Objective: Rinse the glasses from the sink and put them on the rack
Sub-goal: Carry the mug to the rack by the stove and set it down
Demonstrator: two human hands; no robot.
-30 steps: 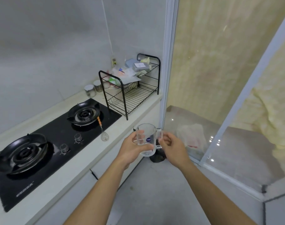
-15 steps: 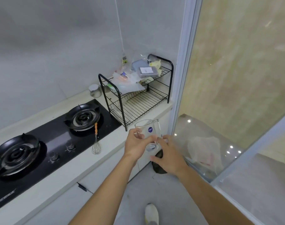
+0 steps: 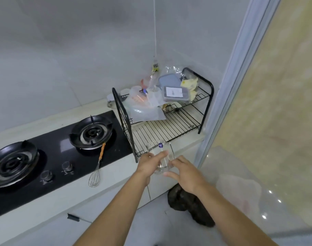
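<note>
**Both hands on a glass at the near corner of the rack**

The left hand [image 3: 150, 165] has its fingers curled round the left side of a clear drinking glass with a small round blue label [image 3: 160, 148], the thumb lying across its front. The right hand [image 3: 186, 173] meets it from the other side, with forefinger and thumb pinching the lower right part of the glass near its base. The glass is held in the air with its mouth uppermost, not set down on anything. It is over the front edge of the pale stone countertop [image 3: 116, 176], just in front of the near left corner of the black two-tier wire dish rack [image 3: 169, 126].

The part of the rack's lower shelf nearest the glass is bare wire. Its upper tier carries crumpled clear plastic bags [image 3: 144, 109] and a grey lidded box with a white label [image 3: 175, 94].

Left of the rack lies a black glass two-burner gas hob [image 3: 54, 151]. A steel whisk with an orange handle [image 3: 96, 169] rests on the hob's front right corner. On the floor below the right forearm sits a dark lumpy object [image 3: 187, 205], too unclear to tell what it is
</note>
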